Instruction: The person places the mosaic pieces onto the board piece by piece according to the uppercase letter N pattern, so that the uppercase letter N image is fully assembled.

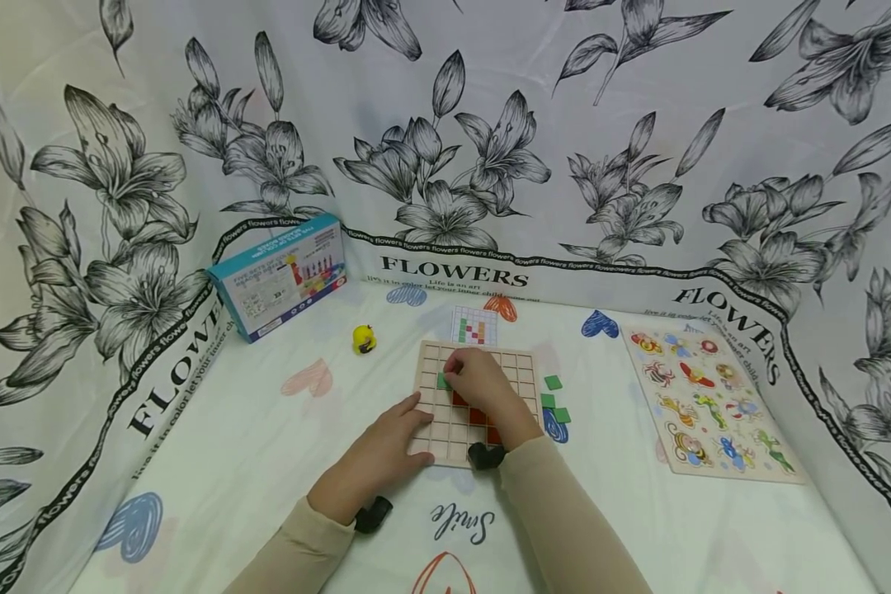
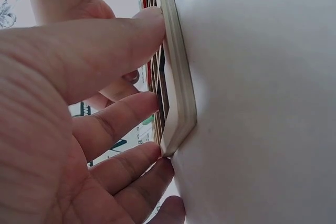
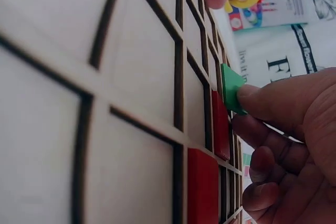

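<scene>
Right hand [image 1: 478,381] is pinching a green tile [image 3: 231,87], tilt possibly causing jamming; uncurled left hand [image 1: 384,445] is touching the gridded board [image 1: 459,434].

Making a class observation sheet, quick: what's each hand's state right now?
Left hand: open, touching the wooden grid board.
Right hand: closed, pinching a green square tile.

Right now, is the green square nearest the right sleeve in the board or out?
Out: that green square lies on the white cloth, just past the right edge of the wooden board.
</scene>
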Available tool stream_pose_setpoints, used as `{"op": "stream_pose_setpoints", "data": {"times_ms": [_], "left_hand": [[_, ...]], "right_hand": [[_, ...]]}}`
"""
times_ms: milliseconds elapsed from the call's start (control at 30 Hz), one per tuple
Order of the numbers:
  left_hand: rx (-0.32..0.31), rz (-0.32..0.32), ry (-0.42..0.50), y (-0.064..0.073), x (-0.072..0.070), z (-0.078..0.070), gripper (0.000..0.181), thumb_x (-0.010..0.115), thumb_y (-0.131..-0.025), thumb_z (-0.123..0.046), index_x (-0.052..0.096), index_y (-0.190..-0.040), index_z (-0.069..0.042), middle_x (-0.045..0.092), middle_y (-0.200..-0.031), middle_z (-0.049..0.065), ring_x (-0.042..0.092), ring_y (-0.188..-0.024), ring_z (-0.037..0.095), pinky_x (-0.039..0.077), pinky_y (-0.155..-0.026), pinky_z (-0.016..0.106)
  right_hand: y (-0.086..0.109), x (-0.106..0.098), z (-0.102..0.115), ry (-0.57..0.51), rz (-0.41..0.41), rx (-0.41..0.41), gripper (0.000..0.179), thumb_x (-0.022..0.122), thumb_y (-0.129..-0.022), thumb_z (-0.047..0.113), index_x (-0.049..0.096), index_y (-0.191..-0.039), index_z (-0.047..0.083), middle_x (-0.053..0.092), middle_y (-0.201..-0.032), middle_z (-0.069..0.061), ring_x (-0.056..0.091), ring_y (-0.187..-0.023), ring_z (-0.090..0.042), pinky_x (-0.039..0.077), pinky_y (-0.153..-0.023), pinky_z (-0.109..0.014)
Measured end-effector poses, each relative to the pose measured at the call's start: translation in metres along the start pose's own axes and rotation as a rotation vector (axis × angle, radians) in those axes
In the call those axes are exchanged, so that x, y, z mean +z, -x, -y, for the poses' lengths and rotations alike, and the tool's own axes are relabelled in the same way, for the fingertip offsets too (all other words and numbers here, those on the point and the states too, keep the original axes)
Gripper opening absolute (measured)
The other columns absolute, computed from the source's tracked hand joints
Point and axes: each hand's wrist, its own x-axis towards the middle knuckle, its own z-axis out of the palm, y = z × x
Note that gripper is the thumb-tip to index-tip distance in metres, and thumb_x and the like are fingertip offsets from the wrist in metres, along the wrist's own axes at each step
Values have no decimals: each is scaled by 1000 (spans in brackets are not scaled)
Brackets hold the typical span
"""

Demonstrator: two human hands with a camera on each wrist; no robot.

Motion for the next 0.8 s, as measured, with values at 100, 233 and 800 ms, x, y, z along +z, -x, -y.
{"op": "stream_pose_setpoints", "data": {"times_ms": [100, 233, 800], "left_hand": [[0, 0, 1, 0, 0, 1, 59, 90, -90, -20, 68, -143, -6, 42, -173, 16, 45, -157, 42, 44, -125, 59], [-2, 2, 6, 0, 0, 1, 59, 90, -90, -20, 68, -143, -6, 42, -173, 15, 45, -157, 42, 44, -125, 59], [-29, 4, -3, 0, 3, 3, 61, 90, -91, -22, 67, -146, -9, 40, -175, 12, 42, -159, 40, 42, -127, 59]], "right_hand": [[1, 1, 1, 22, -2, 0, 9, 76, -104, 19, 76, -95, 18, 73, -95, 1, 64, -86, -19, 57, -84, -39], [2, 1, 3, 51, -7, 2, 7, 75, -104, 18, 77, -97, 16, 73, -101, 0, 64, -91, -19, 59, -91, -42], [29, -43, -26, -103, -213, 3, 16, 67, -108, 14, 78, -116, 7, 71, -115, -8, 57, -89, -25, 51, -79, -39]]}}
